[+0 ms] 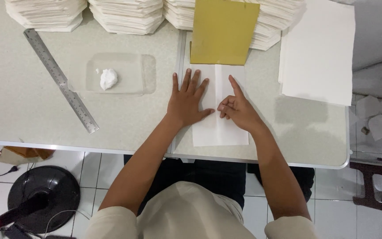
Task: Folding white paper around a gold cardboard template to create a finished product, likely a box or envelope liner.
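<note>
A folded white paper sheet (pixel 219 132) lies on the table (pixel 32 102) in front of me. My left hand (pixel 186 102) presses flat on its left half, fingers spread. My right hand (pixel 237 108) rests on the right half with the index finger stretched out along the centre fold and the other fingers curled. Just beyond the sheet lies a yellow-brown card (pixel 223 31), partly on top of paper stacks.
Stacks of folded white paper (pixel 124 15) line the far edge. A pile of flat white sheets (pixel 319 53) sits at the right. A metal ruler (pixel 60 79) lies diagonally at left, beside a clear tray (pixel 133 75) with a white lump (pixel 108 79). A black fan base (pixel 45 194) stands on the floor.
</note>
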